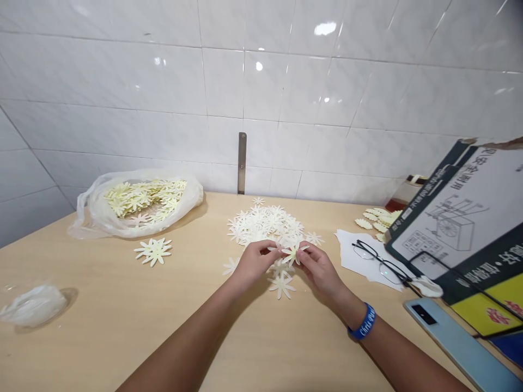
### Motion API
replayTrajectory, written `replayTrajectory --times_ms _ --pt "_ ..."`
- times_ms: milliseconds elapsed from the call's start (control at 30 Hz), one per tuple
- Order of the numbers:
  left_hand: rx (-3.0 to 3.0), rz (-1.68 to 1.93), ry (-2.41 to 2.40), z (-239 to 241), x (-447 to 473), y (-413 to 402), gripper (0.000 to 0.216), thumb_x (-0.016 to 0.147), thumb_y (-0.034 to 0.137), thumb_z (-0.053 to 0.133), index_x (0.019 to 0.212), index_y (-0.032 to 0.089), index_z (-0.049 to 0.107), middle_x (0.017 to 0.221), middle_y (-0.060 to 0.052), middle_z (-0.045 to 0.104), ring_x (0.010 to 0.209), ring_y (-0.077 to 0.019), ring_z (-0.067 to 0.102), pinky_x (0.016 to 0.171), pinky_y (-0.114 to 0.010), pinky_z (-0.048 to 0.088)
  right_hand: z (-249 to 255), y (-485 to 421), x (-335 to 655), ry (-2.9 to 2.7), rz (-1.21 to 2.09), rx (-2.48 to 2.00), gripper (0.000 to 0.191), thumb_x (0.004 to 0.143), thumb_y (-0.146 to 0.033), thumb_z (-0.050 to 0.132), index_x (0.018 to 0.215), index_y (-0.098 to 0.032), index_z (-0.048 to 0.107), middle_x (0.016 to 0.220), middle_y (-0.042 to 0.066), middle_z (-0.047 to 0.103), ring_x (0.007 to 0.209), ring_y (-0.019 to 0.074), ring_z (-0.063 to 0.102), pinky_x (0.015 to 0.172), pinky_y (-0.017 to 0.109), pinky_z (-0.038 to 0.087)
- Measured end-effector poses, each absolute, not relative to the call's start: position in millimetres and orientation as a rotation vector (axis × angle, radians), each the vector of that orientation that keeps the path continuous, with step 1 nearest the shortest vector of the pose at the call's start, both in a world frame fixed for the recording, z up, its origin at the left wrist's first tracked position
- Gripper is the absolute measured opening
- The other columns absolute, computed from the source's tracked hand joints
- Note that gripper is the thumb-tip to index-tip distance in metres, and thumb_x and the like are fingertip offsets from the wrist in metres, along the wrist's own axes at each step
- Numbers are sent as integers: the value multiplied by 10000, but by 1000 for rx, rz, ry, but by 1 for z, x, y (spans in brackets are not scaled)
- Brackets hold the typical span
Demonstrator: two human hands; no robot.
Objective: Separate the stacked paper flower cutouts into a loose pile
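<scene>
Both of my hands meet over the middle of a light wooden table [102, 326]. My left hand [255, 263] and my right hand [318, 267] pinch the same pale yellow flower-shaped cutout [293, 252] between their fingertips, just above the tabletop. Directly behind it lies a heap of white flower cutouts [265, 224]. One loose white flower [281, 283] lies under my hands, another [231, 266] to the left of my left hand. A blue wristband [363, 322] circles my right wrist.
A clear plastic bag [102, 218] of yellowish flowers sits at back left, a small stacked pile [154, 250] in front of it. Crumpled plastic [32, 306] lies far left. At right are glasses [378, 260] on white paper, a phone [461, 345], a printed box [461, 228] and more petals [378, 219].
</scene>
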State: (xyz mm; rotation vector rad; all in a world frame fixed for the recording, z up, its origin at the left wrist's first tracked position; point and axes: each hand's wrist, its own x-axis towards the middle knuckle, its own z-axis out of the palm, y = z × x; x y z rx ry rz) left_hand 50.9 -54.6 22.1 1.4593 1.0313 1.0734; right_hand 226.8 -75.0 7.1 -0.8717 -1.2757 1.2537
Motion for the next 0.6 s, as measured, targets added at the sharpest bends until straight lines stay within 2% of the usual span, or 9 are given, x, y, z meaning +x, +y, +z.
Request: replayTrajectory --times_ms 100,167,233,300,367,467,600 --pt "1361 1130 1099 18 48 -50 220 721 389 663 678 173 656 600 1 606 575 -141 545 590 -254 417 8 -73 227 -1237 1274 -890 328 737 -478 739 681 -209 559 714 -7 521 709 156 560 705 309 511" --pt "1317 1217 1201 16 41 -46 203 735 379 642 694 181 648 601 2 593 570 -144 541 586 -258 413 8 -71 228 -1201 1279 -935 342 710 -489 758 680 -202 574 720 4 548 726 169 594 696 321 533" --pt "1365 1334 1306 15 34 -43 142 743 316 627 806 202 684 782 -31 668 714 -178 604 673 -275 443 9 -69 229 -1177 1294 -989 351 686 -495 771 670 -193 593 705 11 571 707 167 602 685 324 544" --pt "1490 1478 1358 16 30 -43 201 753 246 604 928 238 702 1069 -52 676 981 -214 606 844 -297 436 9 -68 229 -1153 1321 -1014 347 664 -486 788 678 -185 616 697 18 598 690 157 603 700 324 545" --pt "1578 1513 1324 18 32 -46 205 792 255 569 944 245 707 1164 -54 656 1111 -228 560 938 -315 402 10 -69 229 -1138 1357 -1023 348 634 -469 812 683 -176 631 693 28 626 689 158 613 719 324 540" --pt "1523 1296 1161 20 43 -51 251 832 392 547 860 202 709 967 -71 697 947 -228 615 834 -325 460 11 -70 226 -1137 1391 -1054 365 592 -463 839 675 -168 640 657 31 642 669 168 629 699 323 531" --pt "1356 1021 918 17 56 -57 304 709 463 697 741 163 663 726 -28 633 676 -156 591 670 -281 474 12 -73 222 -1159 1388 -1077 398 583 -478 835 613 -176 579 554 9 617 534 144 572 553 286 477"
